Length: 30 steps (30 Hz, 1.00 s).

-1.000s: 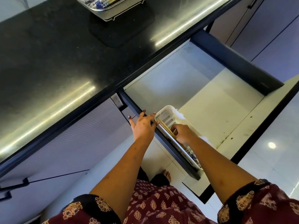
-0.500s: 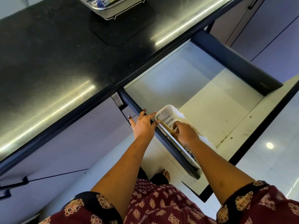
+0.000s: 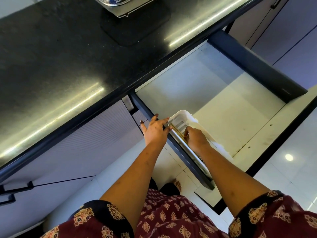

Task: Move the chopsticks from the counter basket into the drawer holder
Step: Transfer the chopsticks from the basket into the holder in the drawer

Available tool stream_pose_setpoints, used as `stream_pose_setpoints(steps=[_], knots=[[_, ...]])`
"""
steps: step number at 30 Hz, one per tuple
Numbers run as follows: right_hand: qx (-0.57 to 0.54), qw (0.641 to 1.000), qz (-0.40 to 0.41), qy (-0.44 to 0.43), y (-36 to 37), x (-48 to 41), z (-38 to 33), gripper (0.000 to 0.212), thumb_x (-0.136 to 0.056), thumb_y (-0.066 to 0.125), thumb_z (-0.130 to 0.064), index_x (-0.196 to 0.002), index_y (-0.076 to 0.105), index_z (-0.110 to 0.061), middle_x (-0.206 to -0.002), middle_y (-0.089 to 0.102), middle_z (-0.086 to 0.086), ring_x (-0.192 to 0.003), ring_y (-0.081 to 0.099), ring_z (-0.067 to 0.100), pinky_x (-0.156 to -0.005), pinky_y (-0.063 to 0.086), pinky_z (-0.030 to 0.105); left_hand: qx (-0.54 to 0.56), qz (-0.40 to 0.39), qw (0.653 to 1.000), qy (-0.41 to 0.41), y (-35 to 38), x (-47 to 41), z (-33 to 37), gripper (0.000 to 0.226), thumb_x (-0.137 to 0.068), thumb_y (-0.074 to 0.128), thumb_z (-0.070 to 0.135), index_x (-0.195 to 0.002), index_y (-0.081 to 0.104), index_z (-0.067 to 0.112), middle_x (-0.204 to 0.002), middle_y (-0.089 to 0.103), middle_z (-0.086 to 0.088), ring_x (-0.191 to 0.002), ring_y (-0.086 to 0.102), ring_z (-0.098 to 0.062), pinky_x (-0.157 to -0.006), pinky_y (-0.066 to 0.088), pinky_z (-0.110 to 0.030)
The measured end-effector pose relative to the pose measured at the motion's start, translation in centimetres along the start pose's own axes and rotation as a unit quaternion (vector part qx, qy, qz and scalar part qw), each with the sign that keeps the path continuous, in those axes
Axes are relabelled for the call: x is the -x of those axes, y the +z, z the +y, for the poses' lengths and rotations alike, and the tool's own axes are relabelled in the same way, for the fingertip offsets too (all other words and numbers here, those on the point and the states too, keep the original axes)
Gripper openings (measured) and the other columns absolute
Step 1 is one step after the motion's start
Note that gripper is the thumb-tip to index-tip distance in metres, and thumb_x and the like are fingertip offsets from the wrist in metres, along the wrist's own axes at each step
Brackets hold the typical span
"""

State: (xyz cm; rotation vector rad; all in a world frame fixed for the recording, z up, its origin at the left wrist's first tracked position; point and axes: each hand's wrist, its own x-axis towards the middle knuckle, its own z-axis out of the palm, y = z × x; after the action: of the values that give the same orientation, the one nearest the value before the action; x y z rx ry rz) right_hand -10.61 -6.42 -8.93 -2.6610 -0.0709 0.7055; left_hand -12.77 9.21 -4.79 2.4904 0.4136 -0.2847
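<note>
A white slotted holder (image 3: 182, 115) lies in the open drawer (image 3: 243, 121), against its left side wall. Wooden chopsticks (image 3: 176, 131) lie inside the holder, and my right hand (image 3: 195, 140) is down in it with its fingertips closed on them. My left hand (image 3: 155, 130) rests on the drawer's dark side rail, fingers spread, its fingertips touching the holder's rim. The metal counter basket (image 3: 135, 5) sits at the top edge of the view on the black counter, with blue-patterned items in it.
The black counter (image 3: 60, 57) overhangs the drawer's back. The drawer's dark front panel (image 3: 257, 66) stands out at right. A closed grey cabinet front (image 3: 68, 155) with black handles is at lower left. My foot (image 3: 176, 183) shows on the pale floor.
My right hand has shifted slightly inside the holder, uncovering more of the chopsticks' length. My left hand has stayed on the drawer rail.
</note>
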Motion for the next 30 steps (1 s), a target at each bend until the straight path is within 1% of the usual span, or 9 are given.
stream_pose_setpoints(steps=[4, 8, 13, 17, 21, 23, 25, 27, 30], knots=[[0.005, 1.000, 0.005, 0.001, -0.3, -0.1, -0.1, 0.008, -0.093, 0.049, -0.009, -0.097, 0.055, -0.011, -0.086, 0.052, 0.003, -0.083, 0.051, 0.021, -0.081, 0.050, 0.035, -0.009, -0.001, 1.000, 0.007, 0.0, -0.1, 0.1, 0.043, -0.091, 0.057, 0.035, -0.133, 0.052, 0.028, -0.144, 0.047, -0.001, -0.145, 0.020, -0.010, -0.112, -0.017, -0.039], [-0.006, 1.000, 0.017, -0.007, -0.2, -0.1, 0.0, 0.007, -0.093, 0.051, -0.009, -0.088, 0.055, -0.013, -0.087, 0.054, 0.003, -0.082, 0.052, 0.019, -0.081, 0.050, 0.031, -0.019, -0.003, 1.000, 0.011, 0.0, -0.2, 0.1, 0.043, -0.091, 0.055, 0.036, -0.133, 0.052, 0.027, -0.146, 0.045, -0.003, -0.145, 0.020, -0.013, -0.114, -0.013, -0.039], [-0.021, 1.000, 0.000, -0.009, -0.6, -0.4, -0.1, 0.016, -0.095, 0.047, -0.013, -0.105, 0.058, -0.009, -0.090, 0.053, 0.004, -0.082, 0.049, 0.019, -0.076, 0.043, 0.032, -0.013, 0.010, 1.000, 0.026, -0.4, 0.3, 0.4, 0.041, -0.092, 0.055, 0.034, -0.132, 0.053, 0.026, -0.142, 0.050, -0.002, -0.144, 0.023, -0.013, -0.111, -0.017, -0.036], [-0.039, 0.999, 0.023, -0.011, -1.1, -0.4, -0.4, 0.013, -0.093, 0.048, -0.003, -0.095, 0.059, -0.009, -0.089, 0.054, 0.003, -0.083, 0.050, 0.020, -0.075, 0.042, 0.028, 0.036, 0.026, 0.999, 0.020, -0.9, 1.0, 0.3, 0.042, -0.092, 0.056, 0.027, -0.134, 0.051, 0.023, -0.141, 0.050, -0.005, -0.141, 0.032, -0.014, -0.115, -0.013, -0.036], [-0.068, 0.997, 0.038, -0.021, -2.5, -0.6, -1.1, 0.016, -0.094, 0.051, -0.005, -0.104, 0.064, -0.005, -0.100, 0.066, 0.012, -0.092, 0.063, 0.029, -0.079, 0.048, 0.028, 0.091, 0.039, 0.995, -0.007, -2.4, 1.7, 0.9, 0.041, -0.092, 0.057, 0.020, -0.133, 0.053, 0.021, -0.140, 0.051, -0.005, -0.135, 0.039, -0.025, -0.119, -0.001, -0.038], [-0.104, 0.991, 0.069, -0.039, -3.6, -0.5, -1.8, 0.015, -0.095, 0.053, -0.008, -0.105, 0.063, -0.004, -0.098, 0.069, 0.017, -0.087, 0.065, 0.031, -0.074, 0.049, 0.029, 0.119, 0.043, 0.992, -0.015, -3.3, 1.7, 1.3, 0.039, -0.092, 0.057, 0.017, -0.131, 0.054, 0.019, -0.136, 0.055, -0.004, -0.129, 0.044, -0.030, -0.120, 0.009, -0.038], [-0.112, 0.983, 0.126, -0.077, -4.7, -0.3, -2.7, 0.014, -0.095, 0.054, -0.012, -0.104, 0.062, -0.006, -0.094, 0.071, 0.016, -0.082, 0.066, 0.030, -0.074, 0.054, 0.034, 0.167, 0.053, 0.984, -0.015, -4.2, 1.5, 1.6, 0.038, -0.091, 0.060, 0.017, -0.128, 0.057, 0.019, -0.131, 0.059, -0.004, -0.121, 0.052, -0.025, -0.117, 0.024, -0.033], [-0.100, 0.973, 0.175, -0.115, -6.1, -0.2, -3.9, 0.013, -0.096, 0.054, -0.015, -0.105, 0.060, -0.008, -0.095, 0.071, 0.014, -0.086, 0.067, 0.030, -0.077, 0.057, 0.038, 0.217, 0.071, 0.973, -0.013, -5.5, 1.0, 2.1, 0.036, -0.090, 0.061, 0.015, -0.126, 0.059, 0.018, -0.130, 0.060, -0.003, -0.118, 0.055, -0.019, -0.105, 0.036, -0.023], [-0.097, 0.964, 0.204, -0.141, -8.6, -0.5, -5.9, 0.015, -0.096, 0.053, -0.017, -0.108, 0.059, -0.010, -0.099, 0.070, 0.012, -0.090, 0.068, 0.028, -0.080, 0.058, 0.034, 0.241, 0.103, 0.965, 0.005, -7.7, -0.3, 3.1, 0.035, -0.090, 0.061, 0.015, -0.125, 0.060, 0.016, -0.131, 0.059, -0.002, -0.123, 0.053, -0.017, -0.105, 0.041, -0.026]])
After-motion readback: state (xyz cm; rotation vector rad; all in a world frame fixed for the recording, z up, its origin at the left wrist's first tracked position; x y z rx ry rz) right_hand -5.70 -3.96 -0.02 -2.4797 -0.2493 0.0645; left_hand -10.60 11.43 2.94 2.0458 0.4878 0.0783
